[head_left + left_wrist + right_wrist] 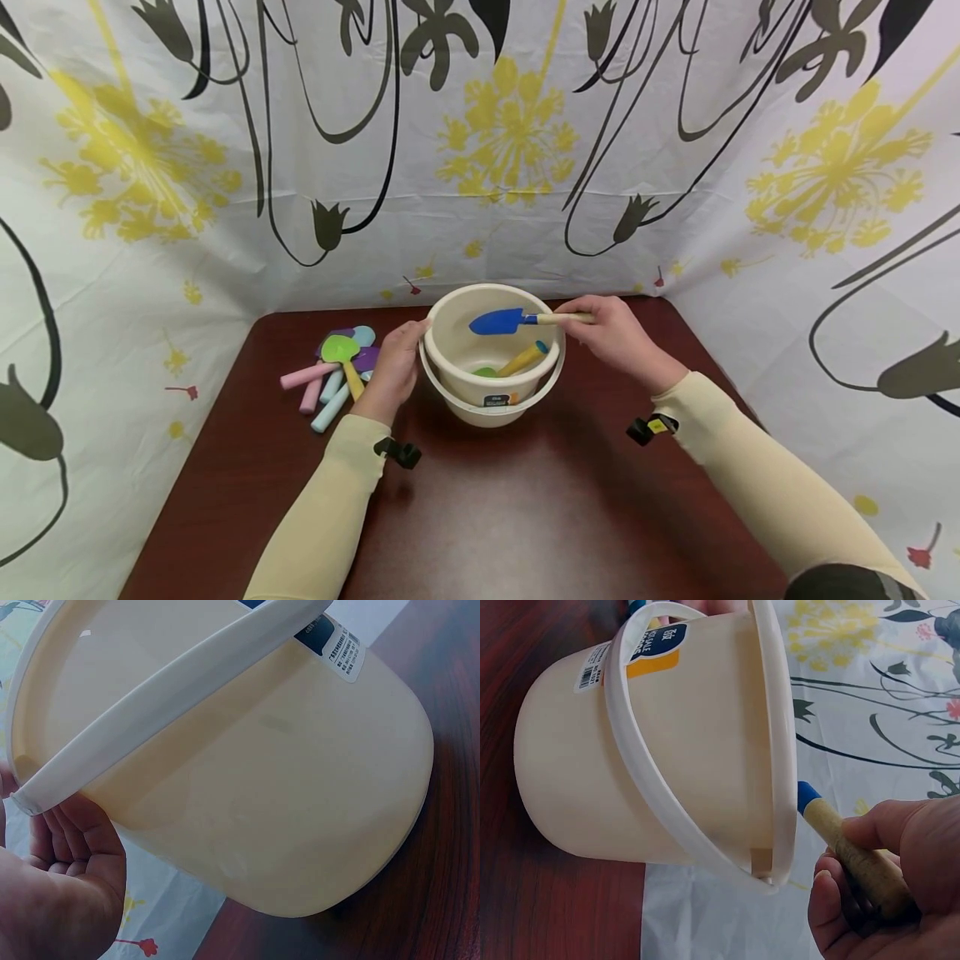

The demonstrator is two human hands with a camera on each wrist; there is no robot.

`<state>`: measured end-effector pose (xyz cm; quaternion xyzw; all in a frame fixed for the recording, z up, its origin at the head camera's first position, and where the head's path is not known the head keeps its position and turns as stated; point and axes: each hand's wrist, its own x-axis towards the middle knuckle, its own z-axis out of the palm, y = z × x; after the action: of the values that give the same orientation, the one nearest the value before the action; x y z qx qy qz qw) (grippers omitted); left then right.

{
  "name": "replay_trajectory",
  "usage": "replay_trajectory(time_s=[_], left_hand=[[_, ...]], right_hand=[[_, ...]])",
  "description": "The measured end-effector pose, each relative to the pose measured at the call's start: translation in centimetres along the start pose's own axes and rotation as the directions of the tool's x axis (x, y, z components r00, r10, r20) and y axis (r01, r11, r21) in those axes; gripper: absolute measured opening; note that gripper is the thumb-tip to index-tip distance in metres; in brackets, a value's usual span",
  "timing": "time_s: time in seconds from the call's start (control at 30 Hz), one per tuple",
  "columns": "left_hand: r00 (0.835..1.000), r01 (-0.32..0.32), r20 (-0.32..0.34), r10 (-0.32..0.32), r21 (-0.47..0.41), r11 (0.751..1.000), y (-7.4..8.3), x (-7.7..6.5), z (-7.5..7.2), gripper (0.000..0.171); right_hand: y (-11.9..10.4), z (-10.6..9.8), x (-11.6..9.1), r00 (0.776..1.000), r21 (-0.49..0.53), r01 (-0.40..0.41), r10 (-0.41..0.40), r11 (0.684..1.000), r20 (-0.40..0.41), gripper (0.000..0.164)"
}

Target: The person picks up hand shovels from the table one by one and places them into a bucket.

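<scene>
A cream plastic bucket [450, 367] stands on the table, its white carrying handle [656, 787] hanging down over the front. My left hand [397, 362] grips the bucket's left rim, fingers curled beneath it in the left wrist view. My right hand [611, 333] pinches the wooden handle [855, 859] of a small trowel over the bucket's right side. The trowel's blue blade [497, 322] points left, above the bucket's opening. Inside the bucket leans a tool with a yellowish handle [522, 358] and a green part [485, 372] at the bottom; its kind is unclear.
Left of the bucket lies a pile of tools, with a green-headed one [341, 348] on top and pink handles [309, 375] and light blue handles [330, 410] sticking out. A patterned cloth [480, 233] hangs behind the dark wooden table [480, 508].
</scene>
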<state>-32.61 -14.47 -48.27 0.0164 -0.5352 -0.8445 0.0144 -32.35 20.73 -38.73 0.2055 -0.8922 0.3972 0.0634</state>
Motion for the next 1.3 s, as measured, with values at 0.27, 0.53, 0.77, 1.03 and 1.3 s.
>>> replay_trajectory(time_s=[0.27, 0.53, 0.77, 1.03, 1.3], left_hand=[[1.0, -0.009, -0.005, 0.009, -0.006, 1.0, 0.0, 0.1, 0.1, 0.025], [1.0, -0.01, -0.002, 0.01, -0.005, 1.0, -0.1, 0.1, 0.0, 0.026], [1.0, 0.001, 0.003, -0.001, 0.007, 1.0, -0.1, 0.0, -0.1, 0.025], [1.0, -0.005, -0.003, 0.005, 0.031, 1.0, 0.0, 0.0, -0.1, 0.025], [1.0, 0.005, -0.009, -0.004, 0.039, 0.999, 0.1, -0.1, 0.0, 0.027]], right_hand=[[-1.0, 0.7, 0.7, 0.998, -0.052, 0.05, -0.048, 0.997, 0.041, 0.016], [-1.5, 1.3, 1.5, 0.993, -0.063, 0.056, -0.049, 0.996, 0.111, 0.017], [-1.7, 1.8, 2.2, 0.988, -0.074, 0.055, -0.044, 0.996, 0.147, 0.016], [-2.3, 1.9, 2.8, 0.982, -0.082, 0.081, -0.065, 0.993, 0.178, 0.015], [-2.4, 2.5, 3.7, 0.964, -0.075, 0.124, -0.102, 0.989, 0.247, 0.017]])
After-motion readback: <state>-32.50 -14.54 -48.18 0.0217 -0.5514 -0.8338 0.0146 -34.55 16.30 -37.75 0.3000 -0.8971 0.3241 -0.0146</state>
